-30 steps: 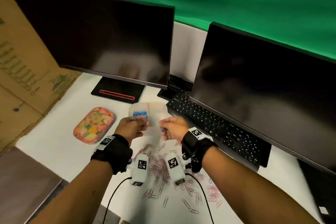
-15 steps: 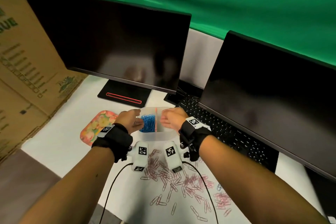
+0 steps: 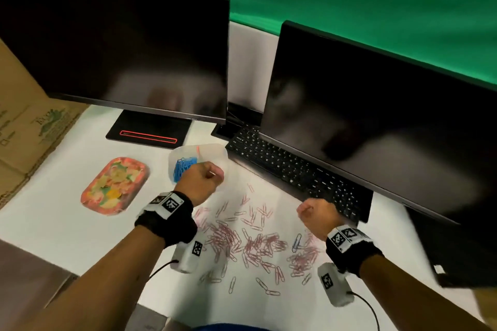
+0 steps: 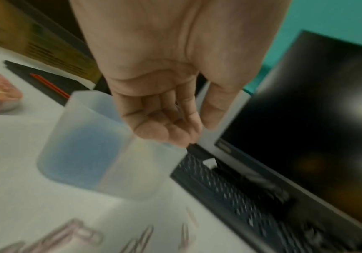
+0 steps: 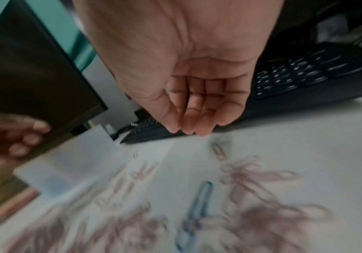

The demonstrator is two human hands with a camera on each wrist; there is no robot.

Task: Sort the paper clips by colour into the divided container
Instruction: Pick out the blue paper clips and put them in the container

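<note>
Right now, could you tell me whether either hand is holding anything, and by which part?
Nothing is visibly held: the left hand hangs loosely curled above the container, and the right hand is likewise empty.

Printing on cardboard box (image 3: 29, 126) too blurred to read, black-white square code tags showing on wrist bands (image 3: 168, 203), keyboard (image 3: 293, 172) legends too small to read
</note>
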